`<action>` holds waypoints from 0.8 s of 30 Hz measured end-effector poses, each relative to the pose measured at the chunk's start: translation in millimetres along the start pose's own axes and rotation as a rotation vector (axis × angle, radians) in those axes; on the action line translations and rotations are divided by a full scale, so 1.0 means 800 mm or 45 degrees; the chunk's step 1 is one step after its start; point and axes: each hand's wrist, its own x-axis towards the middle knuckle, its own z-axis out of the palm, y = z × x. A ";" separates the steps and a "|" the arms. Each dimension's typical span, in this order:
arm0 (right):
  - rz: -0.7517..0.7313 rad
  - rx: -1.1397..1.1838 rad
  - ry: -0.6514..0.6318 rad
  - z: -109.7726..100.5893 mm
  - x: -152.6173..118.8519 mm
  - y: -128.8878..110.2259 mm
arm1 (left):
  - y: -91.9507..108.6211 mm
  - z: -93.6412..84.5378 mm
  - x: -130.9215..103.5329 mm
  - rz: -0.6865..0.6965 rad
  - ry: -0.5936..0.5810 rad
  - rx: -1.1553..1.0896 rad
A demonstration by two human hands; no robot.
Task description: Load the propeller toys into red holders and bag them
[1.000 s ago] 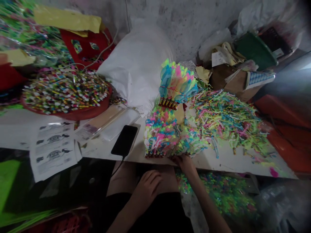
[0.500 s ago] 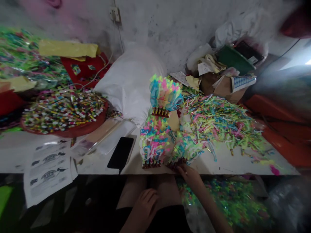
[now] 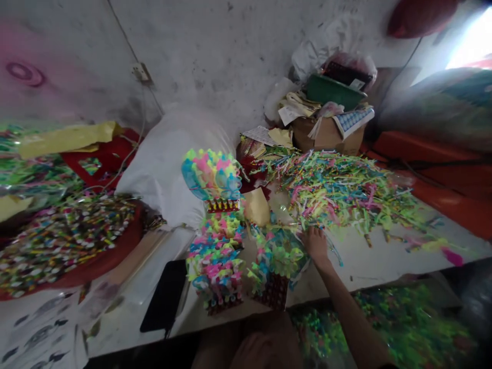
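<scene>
My right hand (image 3: 315, 243) is at the near left edge of a pile of thin, colourful plastic sticks (image 3: 346, 184). Its fingers are bent and close together; what lies under the fingertips is too small to make out. Just left of it, a dark red rack with rows of holes (image 3: 272, 292) carries a partly filled bunch of colourful plastic pieces (image 3: 282, 253). Farther left stands a fuller rack of pink, yellow and blue pieces (image 3: 217, 261), with another bunch in a red base (image 3: 213, 177) behind it. My left hand (image 3: 251, 351) rests low in my lap, dim and blurred.
A black phone (image 3: 163, 294) lies left of the racks. A red basin of small beaded pieces (image 3: 130, 225), a white sack (image 3: 169, 164) and printed sheets (image 3: 34, 333) stand or lie farther left. Behind the pile is a cardboard box (image 3: 346, 136). Bagged pieces (image 3: 415, 318) lie below the table.
My right hand has left the near edge of the partly filled rack and moved forward and right to the stick pile. The view has turned to the right. My left hand stays in my lap.
</scene>
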 end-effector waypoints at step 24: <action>-0.203 0.428 -0.301 -0.168 -0.128 0.100 | 0.015 -0.003 0.082 -0.372 -0.364 0.255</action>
